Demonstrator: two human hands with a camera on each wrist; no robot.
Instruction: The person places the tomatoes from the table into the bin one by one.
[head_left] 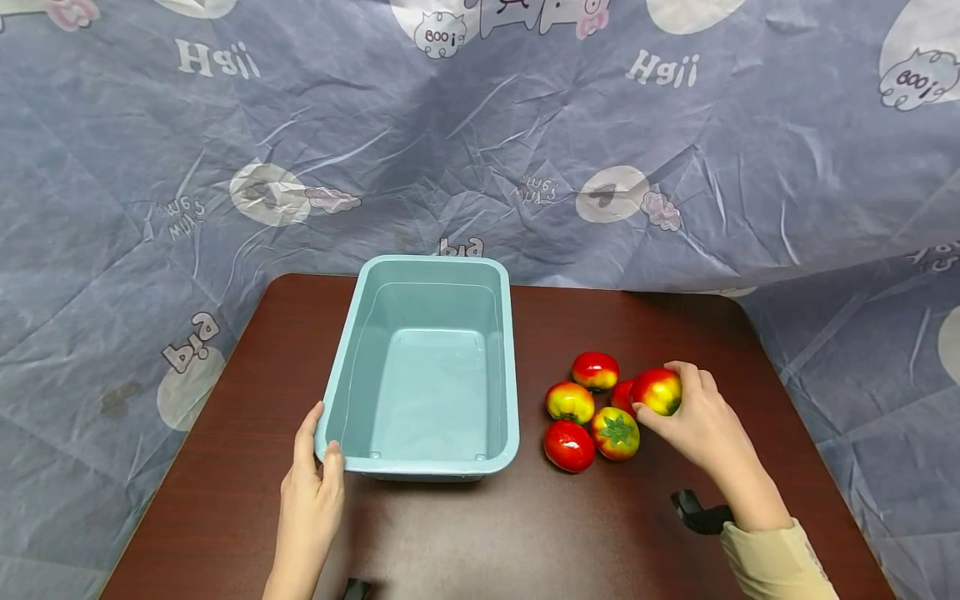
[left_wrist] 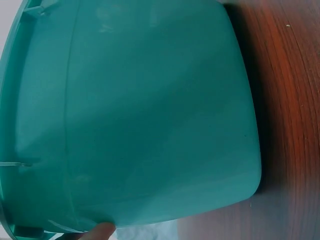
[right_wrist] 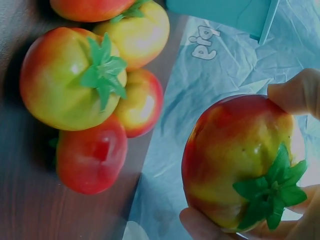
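Observation:
A light blue-green plastic basin stands on the table, its inside bare. At the basin's near left corner my left hand grips the rim, thumb over the edge and fingers on the outside. The left wrist view shows the basin's outer wall and one fingertip. My right hand holds a red-and-yellow tomato with a green star-shaped leaf top, raised off the table. Beside it, several more glossy tomatoes lie clustered, among them a yellow-green one and a red one.
The dark brown wooden table ends at a grey-blue printed cloth hanging behind it. Black strap-like pieces show near the right wrist and at the bottom edge by the left forearm.

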